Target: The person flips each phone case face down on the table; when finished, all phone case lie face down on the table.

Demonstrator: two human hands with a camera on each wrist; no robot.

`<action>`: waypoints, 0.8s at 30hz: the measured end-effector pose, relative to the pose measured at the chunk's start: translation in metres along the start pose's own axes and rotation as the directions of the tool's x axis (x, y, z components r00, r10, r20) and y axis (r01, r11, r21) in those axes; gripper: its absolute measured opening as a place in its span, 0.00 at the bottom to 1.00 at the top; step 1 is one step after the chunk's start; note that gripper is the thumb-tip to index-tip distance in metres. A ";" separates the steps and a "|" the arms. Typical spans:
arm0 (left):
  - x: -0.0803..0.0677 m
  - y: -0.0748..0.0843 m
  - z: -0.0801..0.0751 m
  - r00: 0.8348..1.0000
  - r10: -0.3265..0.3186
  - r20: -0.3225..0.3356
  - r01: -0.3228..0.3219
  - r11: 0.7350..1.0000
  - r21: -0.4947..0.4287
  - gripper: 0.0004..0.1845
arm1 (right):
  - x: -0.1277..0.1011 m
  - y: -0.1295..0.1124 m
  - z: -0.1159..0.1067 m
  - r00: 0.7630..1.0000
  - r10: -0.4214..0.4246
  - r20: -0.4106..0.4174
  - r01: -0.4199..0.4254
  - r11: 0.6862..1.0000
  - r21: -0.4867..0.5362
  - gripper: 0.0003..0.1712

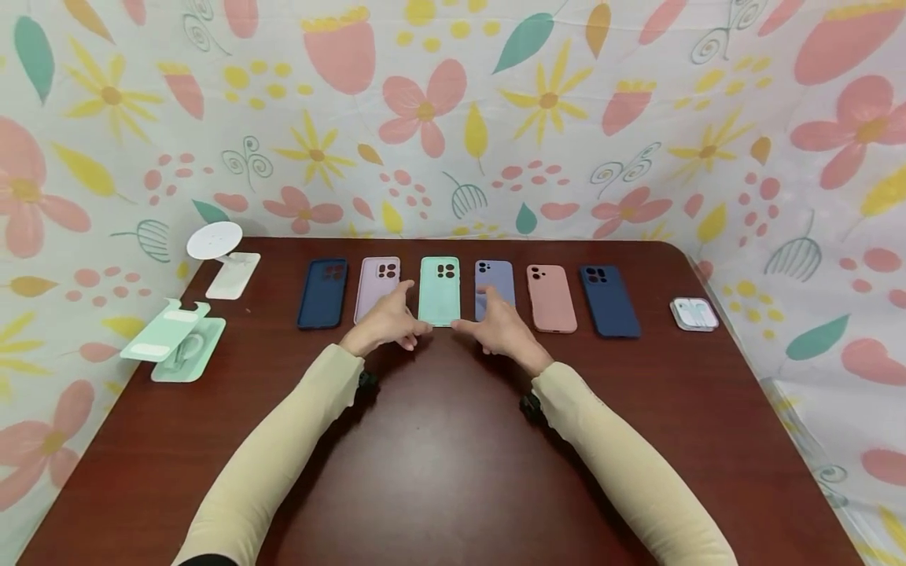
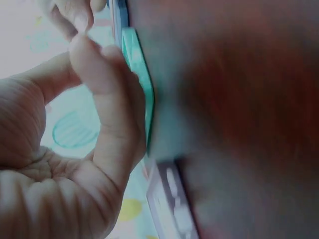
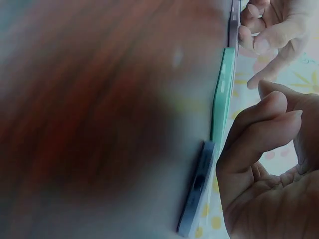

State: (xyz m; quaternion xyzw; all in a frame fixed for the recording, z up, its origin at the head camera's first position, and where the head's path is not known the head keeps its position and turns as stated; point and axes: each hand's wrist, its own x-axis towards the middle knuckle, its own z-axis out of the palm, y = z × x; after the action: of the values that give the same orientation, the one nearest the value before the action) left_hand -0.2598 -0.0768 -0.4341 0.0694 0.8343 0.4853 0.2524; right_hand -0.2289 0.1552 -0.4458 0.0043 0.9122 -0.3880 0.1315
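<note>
Several phone cases lie in a row on the dark wood table (image 1: pixel 439 440): dark blue (image 1: pixel 322 292), lilac (image 1: pixel 377 284), mint green (image 1: pixel 440 289), periwinkle (image 1: pixel 493 279), salmon pink (image 1: pixel 550 297) and navy (image 1: pixel 609 300). My left hand (image 1: pixel 389 321) hovers at the near left corner of the mint case, fingers loosely curled and holding nothing. On the near right side my right hand (image 1: pixel 497 326) partly covers the periwinkle case. In the left wrist view, the left hand (image 2: pixel 94 139) sits beside the mint case (image 2: pixel 142 84). In the right wrist view, the right hand (image 3: pixel 264 164) curls empty by the mint case (image 3: pixel 222 94).
A white round stand (image 1: pixel 215 251) and a mint green stand (image 1: pixel 173 342) sit at the table's left edge. A small white earbud case (image 1: pixel 695 313) lies at the right. Floral cloth (image 1: pixel 453 118) walls in the table behind and on both sides.
</note>
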 end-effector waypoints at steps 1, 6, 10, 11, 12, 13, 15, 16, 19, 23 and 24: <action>0.001 0.000 -0.003 1.000 -0.009 0.011 0.009 1.000 0.002 0.59 | 0.001 -0.002 0.001 1.000 0.005 0.006 -0.005 1.000 -0.007 0.56; 0.007 0.001 -0.016 0.998 -0.035 0.044 0.034 0.999 0.019 0.60 | 0.010 -0.009 0.006 0.999 0.026 0.023 -0.025 0.999 -0.030 0.57; 0.009 0.003 -0.017 0.996 -0.062 0.058 0.060 0.998 0.034 0.60 | 0.017 -0.015 0.012 0.998 0.043 0.052 -0.042 0.999 -0.032 0.58; 0.009 0.004 -0.017 0.996 -0.067 0.059 0.064 0.997 0.040 0.60 | 0.018 -0.017 0.013 0.997 0.050 0.059 -0.048 0.998 -0.031 0.58; 0.009 0.005 -0.015 0.996 -0.071 0.060 0.068 0.997 0.044 0.59 | 0.020 -0.018 0.015 0.996 0.056 0.064 -0.054 0.998 -0.029 0.58; 0.009 0.006 -0.014 0.996 -0.073 0.060 0.070 0.996 0.050 0.59 | 0.021 -0.019 0.016 0.996 0.064 0.069 -0.063 0.998 -0.028 0.58; 0.011 0.008 -0.012 0.995 -0.075 0.058 0.072 0.996 0.059 0.59 | 0.022 -0.021 0.018 0.995 0.073 0.072 -0.072 0.997 -0.018 0.58; 0.011 0.008 -0.011 0.995 -0.077 0.055 0.074 0.995 0.066 0.58 | 0.023 -0.022 0.019 0.995 0.075 0.070 -0.074 0.997 -0.013 0.58; 0.014 0.009 -0.008 0.995 -0.090 0.048 0.086 0.993 0.083 0.58 | 0.025 -0.023 0.021 0.994 0.080 0.072 -0.080 0.997 -0.004 0.59; 0.016 0.009 -0.005 0.994 -0.100 0.048 0.094 0.991 0.099 0.57 | 0.027 -0.022 0.023 0.993 0.095 0.072 -0.096 0.995 -0.002 0.60; 0.017 0.009 -0.005 0.994 -0.098 0.048 0.093 0.991 0.097 0.57 | 0.028 -0.023 0.023 0.992 0.100 0.071 -0.100 0.995 -0.003 0.60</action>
State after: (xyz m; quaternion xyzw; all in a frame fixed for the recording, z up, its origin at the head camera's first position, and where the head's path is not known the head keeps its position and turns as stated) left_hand -0.2775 -0.0698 -0.4306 0.0539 0.8517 0.4306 0.2939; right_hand -0.2528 0.1204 -0.4520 0.0364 0.9054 -0.3813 0.1831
